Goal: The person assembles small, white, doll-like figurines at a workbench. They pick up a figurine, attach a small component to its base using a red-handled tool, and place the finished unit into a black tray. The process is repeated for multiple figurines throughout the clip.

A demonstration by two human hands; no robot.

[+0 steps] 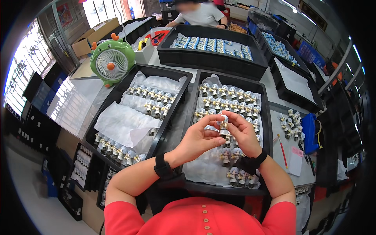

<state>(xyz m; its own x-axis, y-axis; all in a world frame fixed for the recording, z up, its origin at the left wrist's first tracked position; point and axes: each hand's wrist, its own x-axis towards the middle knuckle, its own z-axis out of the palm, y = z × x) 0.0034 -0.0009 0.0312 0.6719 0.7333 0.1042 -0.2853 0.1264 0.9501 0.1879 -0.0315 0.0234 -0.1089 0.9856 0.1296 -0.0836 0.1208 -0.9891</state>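
Between my two hands is a small figurine (223, 126) with pale hair and a white and dark outfit, held upright. My left hand (201, 137) pinches it from the left, and my right hand (243, 135) has thumb and fingers on its right side. Both hands are above a black tray (267, 117) lined with white sheet, where rows of similar figurines (231, 94) stand at the far end and a few more (241, 178) at the near end. A second black tray (188, 80) on the left holds figurines partly covered by a white sheet (123, 119).
A green fan (111, 60) stands at the left. Behind, a large black tray (215, 62) holds blue and white pieces; a person (201, 15) sits beyond it. To the right are loose figurines (290, 124), a red pencil (282, 150), a paper pad (294, 162) and a blue bin (310, 133).
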